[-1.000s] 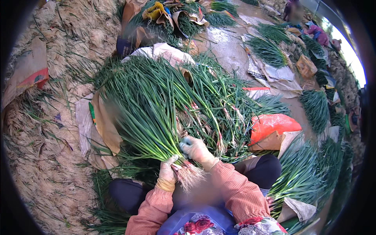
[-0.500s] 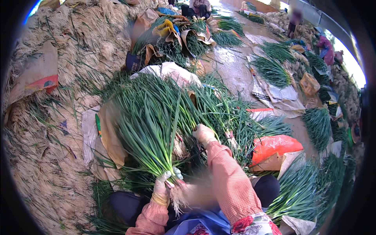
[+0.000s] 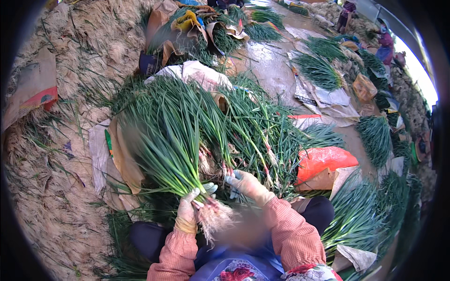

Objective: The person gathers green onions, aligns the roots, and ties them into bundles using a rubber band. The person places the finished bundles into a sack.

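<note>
L hand (image 3: 188,210), gloved, gripped a bunch of green onions (image 3: 174,161) just above the roots, tops fanned fwd. R hand (image 3: 249,185), also gloved, pinched a few stalks (image 3: 228,167) near their lower ends, beside the bunch. Red bag (image 3: 323,161) lay to the R.

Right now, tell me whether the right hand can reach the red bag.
Probably yes: only low leafy greens seem to lie between the right hand and the red bag, though that hand is at some stalks.
</note>
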Available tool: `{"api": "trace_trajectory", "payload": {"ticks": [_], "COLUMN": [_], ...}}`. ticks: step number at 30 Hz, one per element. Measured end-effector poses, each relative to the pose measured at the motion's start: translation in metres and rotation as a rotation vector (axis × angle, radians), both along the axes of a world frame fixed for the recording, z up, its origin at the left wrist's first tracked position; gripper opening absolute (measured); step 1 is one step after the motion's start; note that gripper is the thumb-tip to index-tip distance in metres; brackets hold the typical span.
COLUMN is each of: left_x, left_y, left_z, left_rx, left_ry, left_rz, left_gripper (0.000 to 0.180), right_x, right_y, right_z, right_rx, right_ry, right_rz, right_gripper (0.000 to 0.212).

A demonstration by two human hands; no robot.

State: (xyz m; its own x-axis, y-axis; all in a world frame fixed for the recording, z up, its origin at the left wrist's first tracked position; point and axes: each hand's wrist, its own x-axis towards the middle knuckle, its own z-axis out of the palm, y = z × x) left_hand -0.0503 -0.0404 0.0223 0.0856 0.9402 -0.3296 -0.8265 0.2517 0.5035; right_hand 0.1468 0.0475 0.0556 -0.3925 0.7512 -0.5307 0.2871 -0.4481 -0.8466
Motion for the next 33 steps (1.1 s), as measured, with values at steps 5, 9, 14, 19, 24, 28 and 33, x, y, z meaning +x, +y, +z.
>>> {"api": "trace_trajectory", "payload": {"ticks": [5, 9, 14, 19, 24, 28, 33], "left_x": [0.006, 0.006, 0.010, 0.017, 0.024, 0.017, 0.025], "left_y": [0.010, -0.006, -0.015, -0.017, -0.017, -0.028, -0.017], "left_z": [-0.029, -0.012, -0.024, -0.024, -0.013, -0.024, 0.001], "left_rx": [-0.017, -0.003, -0.012, -0.012, -0.158, -0.045, -0.037], "left_ry": [0.018, 0.106, 0.053, -0.036, -0.096, 0.085, 0.003], "left_rz": [-0.063, 0.012, -0.017, 0.121, 0.151, 0.077, 0.107], "left_gripper": [0.037, 0.039, 0.036, 0.028, 0.023, 0.027, 0.027], "right_x": [-0.003, 0.002, -0.065, -0.058, -0.062, -0.075, -0.077], "right_y": [-0.024, 0.012, 0.016, -0.004, -0.025, 0.008, 0.022], "right_z": [-0.022, -0.004, -0.008, -0.039, -0.043, -0.023, -0.014], "right_rx": [0.713, 0.102, 0.085, -0.232, -0.280, -0.344, -0.188], "right_ry": [-0.465, -0.172, -0.002, 0.550, 1.159, 0.888, 0.920], "right_rz": [0.688, 0.146, 0.011, -0.351, -0.672, -0.603, -0.531], "right_gripper": [0.031, 0.050, 0.046, 0.017, 0.026, 0.035, 0.035]}}
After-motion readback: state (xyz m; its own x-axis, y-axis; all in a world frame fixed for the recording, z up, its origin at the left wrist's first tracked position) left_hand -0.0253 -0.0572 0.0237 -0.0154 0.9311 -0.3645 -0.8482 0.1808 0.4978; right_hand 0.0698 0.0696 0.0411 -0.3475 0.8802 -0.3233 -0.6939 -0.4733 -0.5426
